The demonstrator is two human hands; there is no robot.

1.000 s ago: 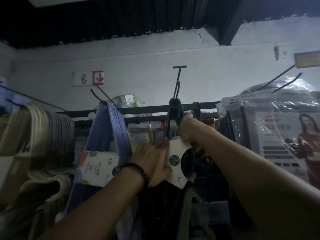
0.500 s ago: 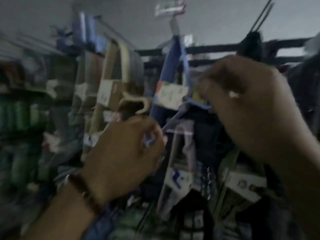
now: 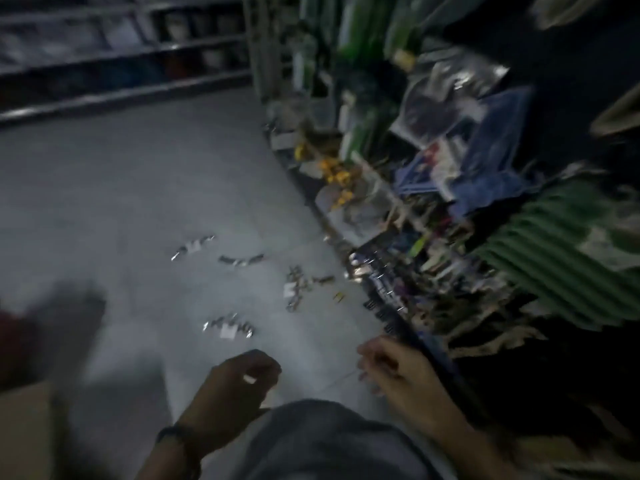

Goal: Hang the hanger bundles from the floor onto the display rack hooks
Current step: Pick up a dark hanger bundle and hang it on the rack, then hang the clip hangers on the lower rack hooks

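1. four hanger bundles are lying on the grey floor: one farthest left, one beside it, one near the display rack, one nearest the hands.
2. the left hand is hanging loosely curled, holding nothing.
3. the right hand is hanging beside the rack, fingers half curled, carrying nothing visible.
4. the picture is blurring finer detail.

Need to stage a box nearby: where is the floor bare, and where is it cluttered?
Bare floor runs wide between the far shelving and the bundles. The strip between the nearest bundle and the left hand is also free. Crowded: the scattered bundles mid-floor and the packed display rack on the right.
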